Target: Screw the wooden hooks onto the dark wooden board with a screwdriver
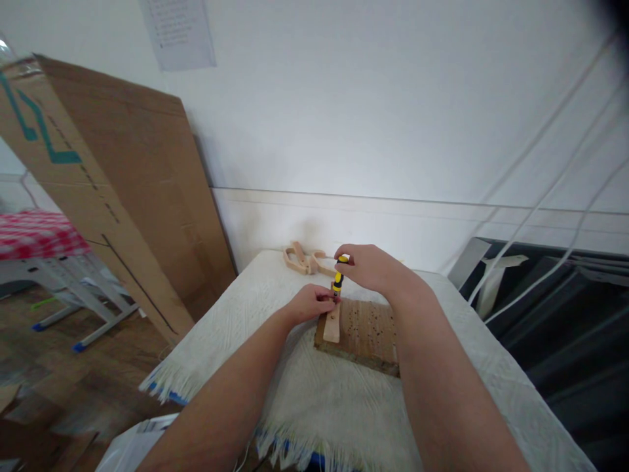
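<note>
Head view: right hand [366, 265] closed around the top of a small yellow-black screwdriver [337, 280], held upright, tip down at the far end of a wood strip [333, 324]. Left hand [310, 303] curled, fingertips pinched at the strip's far end right beside the screwdriver tip; can't tell whether it grips the strip or just steadies it. Strip lies along the left edge of a board [366, 334], flat on it. Board's top is peppered with small holes and it sits mid-table on a white fringed cloth [275, 373].

Behind the hands, near the table's far edge: a cluster of pale wooden parts [304, 259], apart from the board.

Left of the table: big cardboard sheet [118, 190] leaning against the wall. Farther left, a red-checked surface [37, 233] on a grey frame. White cables [555, 196] run diagonally on the right, over a dark panel [565, 321]. Paper sheet [177, 31] on the wall, text unreadable.
</note>
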The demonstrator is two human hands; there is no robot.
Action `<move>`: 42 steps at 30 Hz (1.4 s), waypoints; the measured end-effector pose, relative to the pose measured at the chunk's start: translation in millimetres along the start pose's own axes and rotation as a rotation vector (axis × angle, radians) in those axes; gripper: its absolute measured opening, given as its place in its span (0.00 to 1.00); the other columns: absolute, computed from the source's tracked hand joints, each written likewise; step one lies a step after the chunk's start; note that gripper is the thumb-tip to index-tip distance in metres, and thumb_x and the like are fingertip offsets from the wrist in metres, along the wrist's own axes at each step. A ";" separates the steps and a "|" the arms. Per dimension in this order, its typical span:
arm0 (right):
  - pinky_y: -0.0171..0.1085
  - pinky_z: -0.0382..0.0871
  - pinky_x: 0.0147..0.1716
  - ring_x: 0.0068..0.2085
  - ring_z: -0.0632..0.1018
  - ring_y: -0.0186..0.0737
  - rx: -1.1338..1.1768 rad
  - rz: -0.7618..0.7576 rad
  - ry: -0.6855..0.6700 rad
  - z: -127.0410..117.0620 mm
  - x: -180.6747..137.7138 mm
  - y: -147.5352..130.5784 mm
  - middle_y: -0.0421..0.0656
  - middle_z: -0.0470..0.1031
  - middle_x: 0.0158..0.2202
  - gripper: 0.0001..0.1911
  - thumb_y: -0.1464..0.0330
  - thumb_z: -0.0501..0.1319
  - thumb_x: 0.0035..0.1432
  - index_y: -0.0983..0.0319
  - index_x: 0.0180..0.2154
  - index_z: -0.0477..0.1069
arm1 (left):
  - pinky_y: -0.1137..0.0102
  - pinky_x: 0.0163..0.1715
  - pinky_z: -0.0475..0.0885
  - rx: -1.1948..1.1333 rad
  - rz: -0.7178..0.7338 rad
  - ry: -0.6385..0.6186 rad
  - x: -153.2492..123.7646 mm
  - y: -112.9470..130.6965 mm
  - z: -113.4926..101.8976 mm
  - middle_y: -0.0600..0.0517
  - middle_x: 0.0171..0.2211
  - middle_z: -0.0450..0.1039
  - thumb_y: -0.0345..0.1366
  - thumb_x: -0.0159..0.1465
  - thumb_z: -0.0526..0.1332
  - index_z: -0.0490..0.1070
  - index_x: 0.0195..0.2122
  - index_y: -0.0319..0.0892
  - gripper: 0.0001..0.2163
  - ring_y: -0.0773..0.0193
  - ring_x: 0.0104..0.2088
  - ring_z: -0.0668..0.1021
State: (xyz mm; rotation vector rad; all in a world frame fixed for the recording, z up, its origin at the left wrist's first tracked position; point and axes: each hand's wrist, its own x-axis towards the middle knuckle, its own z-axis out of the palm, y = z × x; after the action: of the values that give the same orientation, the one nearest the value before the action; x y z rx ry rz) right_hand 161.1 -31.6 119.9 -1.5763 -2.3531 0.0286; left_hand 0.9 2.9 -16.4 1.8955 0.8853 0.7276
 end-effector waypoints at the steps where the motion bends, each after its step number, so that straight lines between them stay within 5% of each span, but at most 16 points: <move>1: 0.34 0.63 0.34 0.37 0.75 0.40 0.015 -0.014 -0.005 -0.1 0.1 0.1 0.46 0.77 0.39 0.16 0.66 0.52 0.55 0.60 0.43 0.73 | 0.76 0.21 0.53 0.005 0.003 -0.001 -0.1 0.3 0.0 0.58 0.18 0.57 0.36 0.53 0.57 0.74 0.35 0.35 0.12 0.73 0.21 0.60; 6: 0.35 0.63 0.36 0.39 0.75 0.42 0.018 0.022 -0.041 -3.7 -0.9 0.3 0.48 0.76 0.41 0.18 0.67 0.51 0.54 0.62 0.43 0.73 | 0.76 0.22 0.55 0.016 0.007 0.007 0.4 -0.9 0.6 0.58 0.19 0.60 0.36 0.53 0.58 0.74 0.33 0.35 0.11 0.73 0.21 0.62; 13: 0.37 0.62 0.29 0.33 0.75 0.45 -0.079 0.110 -0.046 -5.9 -2.7 0.4 0.52 0.76 0.33 0.19 0.57 0.52 0.54 0.65 0.32 0.73 | 0.75 0.27 0.60 0.006 -0.013 0.022 0.7 -3.9 0.4 0.55 0.23 0.68 0.36 0.53 0.59 0.76 0.36 0.36 0.13 0.70 0.25 0.67; 19: 0.35 0.63 0.33 0.36 0.75 0.41 0.021 0.049 -0.036 -3.8 -2.6 5.1 0.47 0.76 0.39 0.16 0.65 0.54 0.52 0.61 0.42 0.72 | 0.75 0.28 0.61 -0.005 -0.038 0.023 1.6 -2.3 1.1 0.54 0.24 0.70 0.37 0.52 0.59 0.76 0.37 0.35 0.14 0.69 0.26 0.68; 26: 0.34 0.62 0.30 0.33 0.75 0.39 0.034 0.067 -0.087 -9.0 -3.6 0.8 0.48 0.77 0.36 0.17 0.68 0.51 0.54 0.62 0.41 0.74 | 0.76 0.24 0.57 0.006 -0.004 0.013 2.1 -5.0 0.8 0.56 0.21 0.65 0.37 0.53 0.59 0.75 0.36 0.35 0.13 0.71 0.23 0.64; 33: 0.35 0.61 0.27 0.32 0.74 0.41 -0.034 0.101 -0.061 -6.8 -3.9 5.2 0.49 0.77 0.32 0.22 0.52 0.52 0.54 0.63 0.33 0.74 | 0.75 0.24 0.57 0.016 -0.018 0.026 2.2 -3.7 1.0 0.56 0.20 0.64 0.36 0.53 0.58 0.75 0.35 0.35 0.13 0.71 0.23 0.64; 42: 0.35 0.63 0.35 0.39 0.75 0.41 0.079 0.028 -0.071 -7.3 -3.4 3.2 0.48 0.76 0.41 0.17 0.66 0.52 0.55 0.60 0.44 0.73 | 0.75 0.27 0.61 0.025 -0.016 0.023 2.3 -3.5 0.9 0.54 0.24 0.69 0.36 0.54 0.58 0.76 0.36 0.36 0.13 0.69 0.26 0.68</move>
State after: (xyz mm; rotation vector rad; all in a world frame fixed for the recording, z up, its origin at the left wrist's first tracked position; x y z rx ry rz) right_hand 167.1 -34.5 125.4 -1.5954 -2.3528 0.1845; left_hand 1.9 5.5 -19.7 1.9030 0.9272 0.7329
